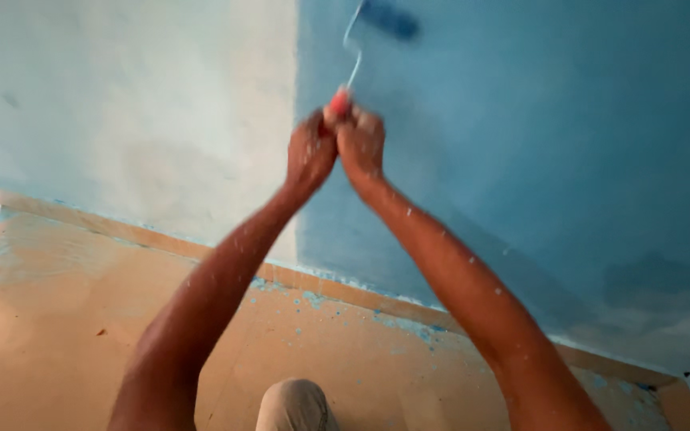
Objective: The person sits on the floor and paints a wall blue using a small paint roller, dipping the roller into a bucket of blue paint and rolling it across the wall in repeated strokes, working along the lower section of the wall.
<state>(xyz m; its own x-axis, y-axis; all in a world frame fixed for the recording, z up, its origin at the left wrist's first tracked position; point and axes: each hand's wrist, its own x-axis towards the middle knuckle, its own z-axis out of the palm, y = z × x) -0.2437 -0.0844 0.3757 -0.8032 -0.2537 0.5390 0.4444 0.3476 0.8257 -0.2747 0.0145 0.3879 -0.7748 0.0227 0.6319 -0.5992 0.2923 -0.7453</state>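
A paint roller [389, 19] at 12 o'clock is blurred, its top cut off by the frame edge. Its thin wire frame runs down to a red handle [339, 104], mostly hidden inside both hands. The left hand [310, 152] and right hand [361, 140] touch side by side, fingers curled tight around the handle. The roller lies against the blue wall [537, 144]. A paler wall [121, 112] stands at 10 o'clock. Paint specks dot the floor [57, 319]. A knee [295, 405] shows at 6 o'clock, cut off.
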